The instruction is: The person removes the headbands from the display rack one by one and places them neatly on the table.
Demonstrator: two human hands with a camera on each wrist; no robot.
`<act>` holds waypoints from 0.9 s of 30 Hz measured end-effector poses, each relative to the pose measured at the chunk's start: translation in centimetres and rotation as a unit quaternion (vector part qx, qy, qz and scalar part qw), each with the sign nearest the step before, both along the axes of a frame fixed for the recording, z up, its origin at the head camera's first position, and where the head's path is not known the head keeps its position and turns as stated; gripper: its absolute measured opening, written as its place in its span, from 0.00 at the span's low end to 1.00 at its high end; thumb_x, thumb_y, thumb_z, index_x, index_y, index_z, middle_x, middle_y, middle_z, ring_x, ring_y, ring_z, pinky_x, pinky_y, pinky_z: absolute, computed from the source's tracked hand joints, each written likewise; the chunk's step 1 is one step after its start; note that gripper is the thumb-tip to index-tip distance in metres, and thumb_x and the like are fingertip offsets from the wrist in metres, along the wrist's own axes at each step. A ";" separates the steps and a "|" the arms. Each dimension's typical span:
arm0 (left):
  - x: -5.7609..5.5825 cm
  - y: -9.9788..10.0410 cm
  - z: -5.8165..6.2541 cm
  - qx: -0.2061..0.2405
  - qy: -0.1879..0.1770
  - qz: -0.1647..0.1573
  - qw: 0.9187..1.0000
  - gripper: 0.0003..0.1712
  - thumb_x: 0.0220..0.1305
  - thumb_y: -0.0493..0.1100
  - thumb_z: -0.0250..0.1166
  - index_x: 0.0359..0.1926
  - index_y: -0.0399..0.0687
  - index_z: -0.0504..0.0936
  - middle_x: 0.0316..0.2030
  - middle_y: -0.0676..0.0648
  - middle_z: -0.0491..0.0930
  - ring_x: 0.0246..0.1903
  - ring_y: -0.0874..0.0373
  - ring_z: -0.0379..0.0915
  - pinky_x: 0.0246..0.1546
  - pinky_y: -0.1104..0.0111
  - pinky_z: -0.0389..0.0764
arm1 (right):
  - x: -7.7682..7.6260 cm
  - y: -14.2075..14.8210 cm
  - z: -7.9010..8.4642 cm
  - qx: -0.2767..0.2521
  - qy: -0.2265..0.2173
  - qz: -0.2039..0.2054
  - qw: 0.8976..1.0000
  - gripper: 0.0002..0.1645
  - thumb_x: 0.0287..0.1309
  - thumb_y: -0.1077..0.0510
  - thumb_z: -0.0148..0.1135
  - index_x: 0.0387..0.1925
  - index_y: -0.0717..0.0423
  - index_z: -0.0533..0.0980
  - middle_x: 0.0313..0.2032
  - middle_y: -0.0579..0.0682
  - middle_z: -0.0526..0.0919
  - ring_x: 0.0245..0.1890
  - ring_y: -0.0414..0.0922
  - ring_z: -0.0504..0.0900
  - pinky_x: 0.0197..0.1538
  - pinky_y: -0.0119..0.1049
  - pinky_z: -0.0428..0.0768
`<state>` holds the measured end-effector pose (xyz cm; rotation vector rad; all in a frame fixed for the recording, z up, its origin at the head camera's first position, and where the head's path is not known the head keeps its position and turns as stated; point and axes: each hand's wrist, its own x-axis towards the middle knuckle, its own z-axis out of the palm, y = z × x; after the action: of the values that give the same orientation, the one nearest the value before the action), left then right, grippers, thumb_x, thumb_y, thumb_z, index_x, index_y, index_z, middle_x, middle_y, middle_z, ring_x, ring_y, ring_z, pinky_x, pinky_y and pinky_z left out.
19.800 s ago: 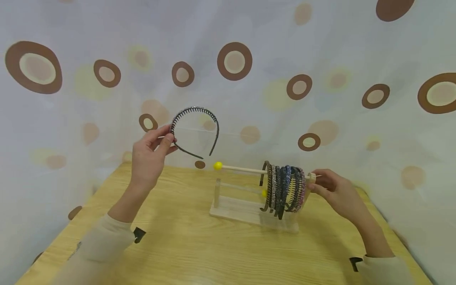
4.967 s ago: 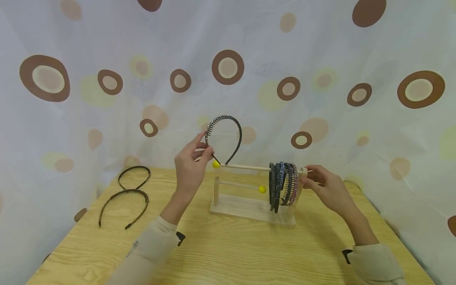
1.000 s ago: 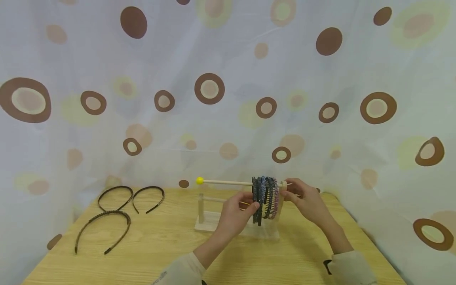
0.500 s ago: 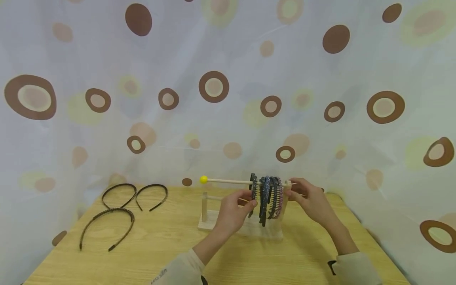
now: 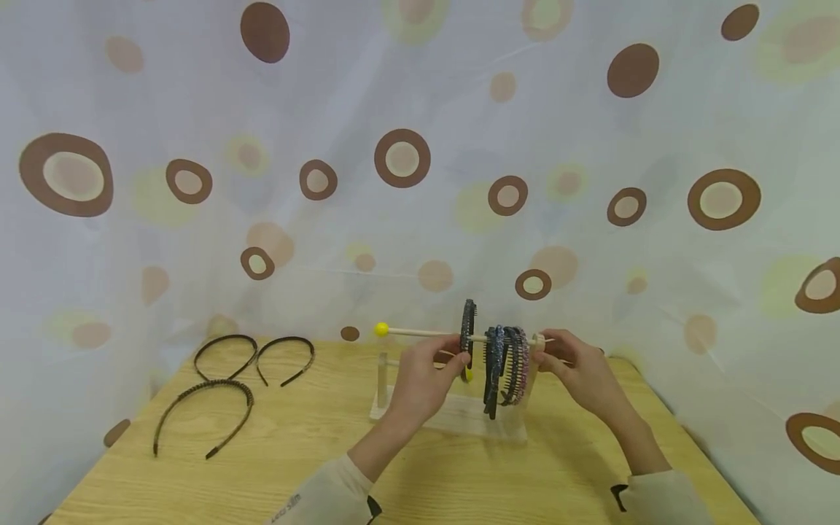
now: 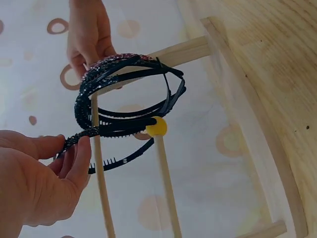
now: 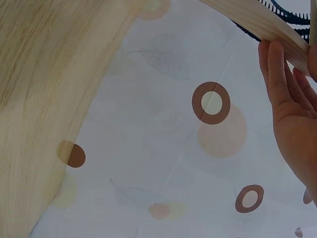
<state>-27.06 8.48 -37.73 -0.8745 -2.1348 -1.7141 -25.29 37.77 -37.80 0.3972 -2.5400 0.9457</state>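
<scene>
My left hand (image 5: 423, 379) pinches a dark glittery toothed headband (image 5: 469, 321) between thumb and fingers. That headband still loops round the upper rod (image 5: 416, 332) of a wooden stand (image 5: 453, 417), a little left of the bunch. Several more glittery headbands (image 5: 499, 372), black, blue and pink, hang bunched at the rod's right end. Right there, my right hand (image 5: 580, 372) grips the top of the stand's upright; in the right wrist view its fingers lie against the wooden upright (image 7: 267, 22). The left wrist view shows the held headband (image 6: 74, 140) crossing the rod.
Three dark headbands lie on the table's left: one in front (image 5: 216, 381), one behind it (image 5: 226, 337) and one to the right (image 5: 285, 338). A yellow ball (image 5: 382, 329) caps the upper rod's left end; another yellow ball (image 6: 157, 127) tips the lower rod.
Earlier, headbands left the rod; three now lie on the table. In the last second my left hand has drawn one dark headband leftward and up from the bunch. My right hand stays on the upright.
</scene>
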 end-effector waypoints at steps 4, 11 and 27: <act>0.3 -0.8 1.2 0.011 0.012 0.007 1.000 0.14 0.70 0.38 0.68 0.55 0.41 0.86 0.43 0.49 0.84 0.40 0.55 0.84 0.41 0.70 0.84 | 0.2 0.0 -0.1 0.010 0.002 -0.003 1.000 0.26 0.72 0.52 0.63 0.65 0.58 0.72 0.48 0.56 0.86 0.39 0.44 0.88 0.45 0.51 0.85; 0.7 -2.3 2.6 0.039 0.041 0.022 0.998 0.18 0.68 0.34 0.68 0.58 0.39 0.84 0.45 0.45 0.84 0.43 0.53 0.84 0.41 0.70 0.84 | 0.3 -0.1 0.0 0.012 0.007 -0.004 1.000 0.25 0.71 0.54 0.64 0.65 0.59 0.72 0.46 0.55 0.87 0.39 0.43 0.88 0.45 0.50 0.85; -1.8 -5.9 4.2 0.077 0.061 0.072 0.993 0.25 0.69 0.33 0.68 0.65 0.43 0.79 0.41 0.46 0.85 0.39 0.57 0.86 0.31 0.70 0.85 | 0.2 -0.1 0.1 0.025 0.013 -0.009 1.000 0.26 0.72 0.53 0.63 0.65 0.59 0.72 0.46 0.54 0.87 0.41 0.49 0.88 0.44 0.50 0.85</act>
<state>-28.83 2.59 -33.52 -0.7432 -1.9090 -1.6812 -25.13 37.66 -37.67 0.3982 -2.5440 0.8665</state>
